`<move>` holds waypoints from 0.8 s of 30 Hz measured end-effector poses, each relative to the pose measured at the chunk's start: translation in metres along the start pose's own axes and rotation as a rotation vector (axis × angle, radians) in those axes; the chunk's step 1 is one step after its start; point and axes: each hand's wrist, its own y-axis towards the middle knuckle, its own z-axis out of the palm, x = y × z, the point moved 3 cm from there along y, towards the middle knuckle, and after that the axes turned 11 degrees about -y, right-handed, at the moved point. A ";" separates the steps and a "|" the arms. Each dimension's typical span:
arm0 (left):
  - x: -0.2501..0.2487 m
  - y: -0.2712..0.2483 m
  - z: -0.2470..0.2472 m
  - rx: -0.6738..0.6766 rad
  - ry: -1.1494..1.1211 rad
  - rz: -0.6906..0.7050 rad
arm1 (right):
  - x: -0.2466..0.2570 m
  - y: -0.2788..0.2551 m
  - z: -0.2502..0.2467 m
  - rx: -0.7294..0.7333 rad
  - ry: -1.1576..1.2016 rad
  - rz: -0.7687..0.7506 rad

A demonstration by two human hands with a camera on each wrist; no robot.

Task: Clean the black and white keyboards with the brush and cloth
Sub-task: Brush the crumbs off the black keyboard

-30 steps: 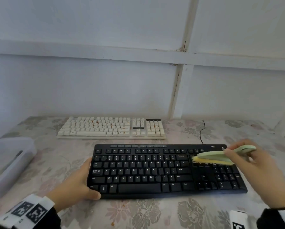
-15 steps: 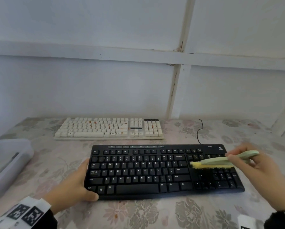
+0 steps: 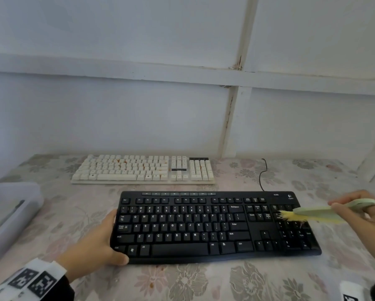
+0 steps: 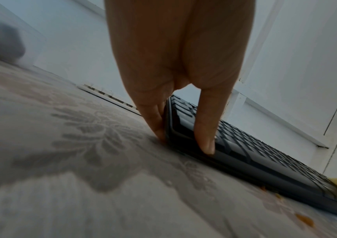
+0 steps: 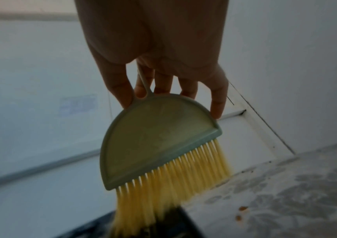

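On the flowered table, the black keyboard lay nearest the person, and everything else sat around it. The left hand gripped its left end: the thumb curled over the front corner onto the keyboard's top, while the fingers lay pressed together against the left edge, their tips down on the tablecloth. The right hand hovered over the keyboard's right end and pinched the thin handle of a pale green brush, its fingers spread along the back of the half-round head. The yellow bristles pointed down and left, touching the upper part of the number pad. Behind the black keyboard, against the wall, lay the white keyboard, with small orange specks among its keys. A black cable ran back from the black keyboard's rear edge. Well to the keyboard's left stood a translucent plastic box. A few orange crumbs lay on the cloth just off the keyboard's right end. I could not see a cloth for wiping.
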 end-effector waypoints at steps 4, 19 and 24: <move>-0.006 -0.001 0.002 -0.014 0.028 0.000 | -0.002 -0.004 -0.001 0.010 0.056 0.064; -0.006 -0.003 0.002 -0.008 0.045 0.027 | 0.153 -0.070 0.078 0.232 0.128 -0.209; -0.001 0.001 -0.002 -0.021 0.066 0.050 | 0.211 -0.103 0.140 0.379 0.099 -0.384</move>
